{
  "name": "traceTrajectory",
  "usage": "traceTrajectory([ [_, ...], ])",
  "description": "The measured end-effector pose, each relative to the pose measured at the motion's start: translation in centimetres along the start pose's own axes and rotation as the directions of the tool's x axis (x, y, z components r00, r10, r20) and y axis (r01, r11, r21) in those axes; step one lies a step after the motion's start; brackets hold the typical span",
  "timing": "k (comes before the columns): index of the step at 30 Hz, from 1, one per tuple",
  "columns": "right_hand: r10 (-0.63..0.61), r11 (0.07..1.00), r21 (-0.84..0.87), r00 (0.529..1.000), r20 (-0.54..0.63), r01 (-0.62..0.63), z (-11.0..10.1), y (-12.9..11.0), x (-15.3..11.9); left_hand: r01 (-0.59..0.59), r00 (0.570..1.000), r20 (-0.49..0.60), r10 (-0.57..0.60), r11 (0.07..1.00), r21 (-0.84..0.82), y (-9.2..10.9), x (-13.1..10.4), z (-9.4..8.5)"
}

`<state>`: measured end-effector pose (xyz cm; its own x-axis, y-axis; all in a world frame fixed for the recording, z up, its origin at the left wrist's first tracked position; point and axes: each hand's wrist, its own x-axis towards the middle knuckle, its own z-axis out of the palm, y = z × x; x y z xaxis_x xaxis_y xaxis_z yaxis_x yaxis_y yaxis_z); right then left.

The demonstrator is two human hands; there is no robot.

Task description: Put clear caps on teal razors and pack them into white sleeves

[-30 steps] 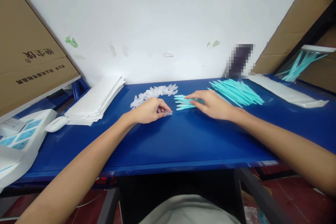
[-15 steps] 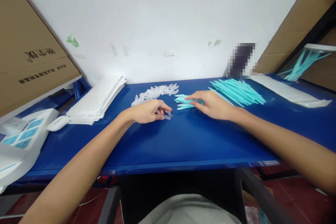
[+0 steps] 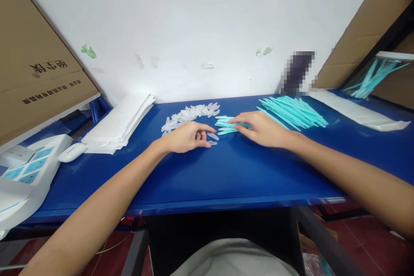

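My left hand (image 3: 190, 137) is low over the blue table, forefinger and thumb apart, the other fingers curled. Two small translucent pointed pieces (image 3: 212, 136) lie by its fingertips; whether the fingers touch them is hard to tell. Behind this hand spreads a loose pile of similar translucent pieces (image 3: 190, 113). My right hand (image 3: 260, 128) holds a small bunch of slim teal sticks (image 3: 223, 124) against the table, fingers over them and their ends pointing left. A bigger heap of teal sticks (image 3: 294, 112) lies beyond my right hand. My palms' contents are hidden.
White paper sheets or sleeves (image 3: 118, 123) are stacked at the left, beside a white device with blue labels (image 3: 35, 164). A long white sleeve (image 3: 359, 110) and a clear container of teal sticks (image 3: 371, 79) are at the right. Cardboard boxes (image 3: 42, 51) flank the table.
My left hand has shifted slightly right, its thumb and forefinger spreading wider. Translucent pieces now show clearly at its fingertips, where one was blurred before. The right hand has stayed on the sticks.
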<state>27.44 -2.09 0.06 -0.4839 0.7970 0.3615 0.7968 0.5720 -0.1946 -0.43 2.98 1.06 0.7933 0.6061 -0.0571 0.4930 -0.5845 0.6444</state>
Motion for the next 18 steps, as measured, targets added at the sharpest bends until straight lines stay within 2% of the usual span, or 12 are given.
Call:
traceTrajectory([
  [3,0.012,1.0,0.011,1.0,0.003,-0.012,0.04,0.07,-0.01,-0.018,1.0,-0.016,0.019,0.999,0.052,-0.05,0.38,0.54],
  [7,0.013,1.0,0.018,1.0,0.002,-0.013,0.1,0.18,-0.03,0.012,1.0,-0.006,-0.012,0.996,0.093,-0.1,0.53,0.57],
  [11,-0.002,1.0,0.007,1.0,-0.002,0.002,0.09,0.11,-0.03,0.008,1.0,-0.01,-0.008,0.998,0.067,-0.09,0.44,0.36],
  [18,-0.01,1.0,0.019,1.0,-0.015,0.01,0.1,-0.31,0.1,0.031,0.998,0.048,-0.035,0.996,0.078,0.35,0.11,-0.04],
])
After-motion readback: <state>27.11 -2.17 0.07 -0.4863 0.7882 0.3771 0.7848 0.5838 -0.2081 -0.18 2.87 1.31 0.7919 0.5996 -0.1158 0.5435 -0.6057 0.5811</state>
